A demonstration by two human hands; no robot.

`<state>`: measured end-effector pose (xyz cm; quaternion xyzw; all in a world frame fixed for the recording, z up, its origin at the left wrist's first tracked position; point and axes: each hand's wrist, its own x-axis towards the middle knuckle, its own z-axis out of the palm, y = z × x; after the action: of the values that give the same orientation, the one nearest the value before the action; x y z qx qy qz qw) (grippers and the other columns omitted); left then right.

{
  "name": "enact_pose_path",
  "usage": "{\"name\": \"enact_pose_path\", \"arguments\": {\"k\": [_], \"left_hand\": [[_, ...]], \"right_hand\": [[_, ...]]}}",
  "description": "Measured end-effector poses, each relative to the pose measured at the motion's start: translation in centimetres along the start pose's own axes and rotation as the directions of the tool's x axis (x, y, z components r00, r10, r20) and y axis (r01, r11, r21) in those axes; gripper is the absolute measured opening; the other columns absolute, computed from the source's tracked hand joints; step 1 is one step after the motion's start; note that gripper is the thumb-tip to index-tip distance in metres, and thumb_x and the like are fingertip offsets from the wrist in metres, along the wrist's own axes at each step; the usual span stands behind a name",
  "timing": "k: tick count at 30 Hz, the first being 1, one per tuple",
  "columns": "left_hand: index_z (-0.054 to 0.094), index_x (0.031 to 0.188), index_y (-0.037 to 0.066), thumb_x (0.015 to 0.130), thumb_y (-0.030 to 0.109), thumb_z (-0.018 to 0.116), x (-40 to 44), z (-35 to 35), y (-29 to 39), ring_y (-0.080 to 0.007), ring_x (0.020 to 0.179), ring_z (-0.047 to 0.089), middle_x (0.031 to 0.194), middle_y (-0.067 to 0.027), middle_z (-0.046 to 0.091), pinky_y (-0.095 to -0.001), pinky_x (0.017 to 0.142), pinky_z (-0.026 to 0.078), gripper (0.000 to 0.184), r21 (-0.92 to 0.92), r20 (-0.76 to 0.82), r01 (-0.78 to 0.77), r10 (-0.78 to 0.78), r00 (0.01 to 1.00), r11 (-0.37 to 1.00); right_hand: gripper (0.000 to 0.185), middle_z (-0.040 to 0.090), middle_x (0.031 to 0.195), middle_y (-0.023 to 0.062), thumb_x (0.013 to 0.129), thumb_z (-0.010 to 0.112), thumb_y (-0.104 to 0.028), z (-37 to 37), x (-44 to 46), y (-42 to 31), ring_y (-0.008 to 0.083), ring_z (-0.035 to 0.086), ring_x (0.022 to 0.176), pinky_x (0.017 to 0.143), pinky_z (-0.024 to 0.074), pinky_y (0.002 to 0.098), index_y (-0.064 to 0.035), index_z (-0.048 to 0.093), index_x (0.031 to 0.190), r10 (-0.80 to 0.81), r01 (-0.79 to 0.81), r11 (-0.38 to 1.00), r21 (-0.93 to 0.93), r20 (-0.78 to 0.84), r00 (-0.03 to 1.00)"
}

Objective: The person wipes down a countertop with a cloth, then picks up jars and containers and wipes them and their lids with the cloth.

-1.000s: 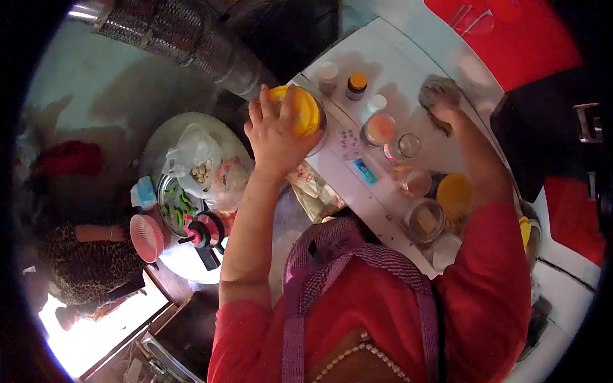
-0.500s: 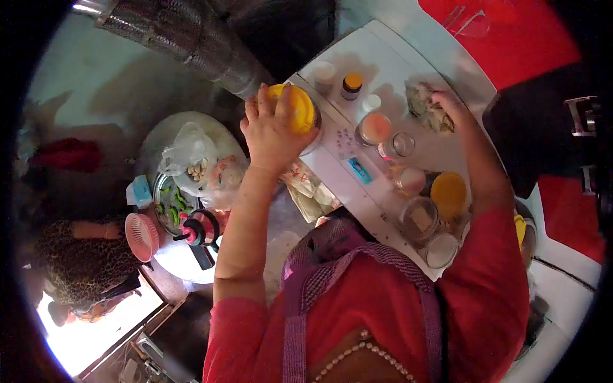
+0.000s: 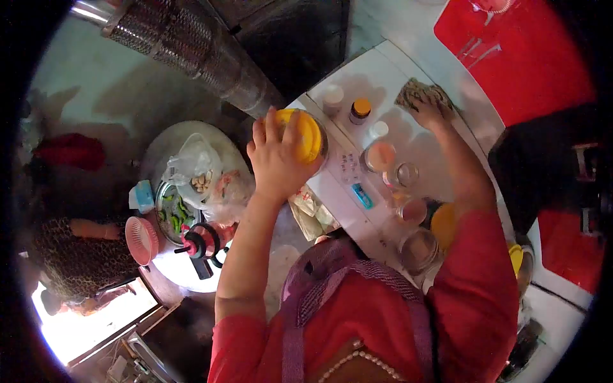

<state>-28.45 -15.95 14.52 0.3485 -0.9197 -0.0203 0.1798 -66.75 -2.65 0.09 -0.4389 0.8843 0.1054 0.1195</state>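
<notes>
Lying on the far part of the white table (image 3: 377,70), a crumpled cloth (image 3: 418,87) is covered by the right hand (image 3: 429,113) (whether the fingers are closed on it cannot be told). Well apart from it, a yellow-lidded jar (image 3: 311,137) is clasped from above by the left hand (image 3: 276,153). Between the hands, an orange-capped bottle (image 3: 361,110) is seen; nearer the body, a blue packet (image 3: 362,196) is placed. At far left, a pink basket (image 3: 142,240) is set beside green chillies (image 3: 179,214).
</notes>
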Motion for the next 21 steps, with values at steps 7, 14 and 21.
{"name": "enact_pose_path", "arguments": {"k": [7,14,21], "left_hand": [[0.049,0.129,0.019,0.061,0.04,0.073,0.4,-0.3,0.0,-0.0426,0.121,0.039,0.136,-0.0202,0.04,-0.0541,0.091,0.038,0.075,-0.009,0.065,0.044,-0.043,0.997,0.999],[0.047,0.13,0.022,0.061,0.041,0.074,0.6,-0.2,-0.2,-0.0439,0.122,0.037,0.138,-0.0203,0.037,-0.0553,0.092,0.037,0.077,-0.069,0.104,0.059,-0.052,0.993,0.996],[0.048,0.129,0.022,0.06,0.04,0.074,0.5,-0.5,-0.2,-0.0429,0.121,0.039,0.136,-0.0205,0.039,-0.0541,0.089,0.039,0.076,-0.046,0.057,0.047,-0.045,0.997,0.998]], "right_hand": [[0.051,0.016,0.152,0.0081,0.089,0.043,-0.045,-3.9,11.3,-5.1,0.0425,0.017,0.136,0.108,0.0216,0.0553,-0.035,0.036,0.139,-0.022,0.022,0.999,-0.023,0.004,1.0],[0.059,0.008,0.154,0.0061,0.09,0.042,-0.05,-6.8,13.4,-6.9,0.0366,0.009,0.139,0.108,0.0155,0.0591,-0.0306,0.027,0.144,0.097,-0.098,0.994,0.055,0.013,0.995],[0.064,0.027,0.147,0.0162,0.085,0.046,-0.049,0.4,10.7,1.5,0.0369,0.022,0.135,0.109,0.015,0.0524,-0.0268,0.03,0.143,0.081,-0.082,0.991,-0.108,-0.014,0.997]]}}
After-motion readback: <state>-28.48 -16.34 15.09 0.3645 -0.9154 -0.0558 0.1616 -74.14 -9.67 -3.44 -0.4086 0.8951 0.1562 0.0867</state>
